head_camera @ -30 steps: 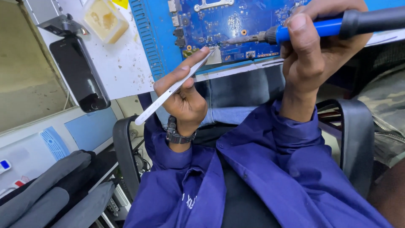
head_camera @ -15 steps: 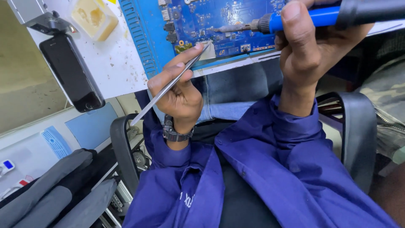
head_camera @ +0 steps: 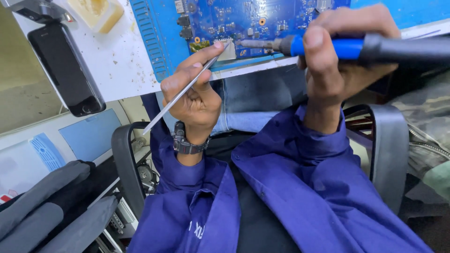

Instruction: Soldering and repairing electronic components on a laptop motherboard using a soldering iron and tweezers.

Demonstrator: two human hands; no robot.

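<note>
Fingers [head_camera: 201, 70] of the left hand [head_camera: 194, 96] pinch tweezers [head_camera: 185, 91] — right hand [head_camera: 340, 61] grips the soldering iron [head_camera: 356, 47] (both tips at the white part [head_camera: 229, 50]) — next probably needs steady hands.

A black phone [head_camera: 65, 70] sat clamped in a holder at the white surface [head_camera: 119, 61], with a yellowish sponge block [head_camera: 96, 11] just beyond it. Grey folded cloth [head_camera: 42, 206] lay at lower left, below a pale blue panel [head_camera: 89, 133].

- left hand [head_camera: 194, 96] raised, fingers [head_camera: 206, 52] pinched shut, index stretched out forward, wrist bent back a bit
- right hand [head_camera: 344, 58] up higher, curled in a tight fist grip, thumb on top
</note>
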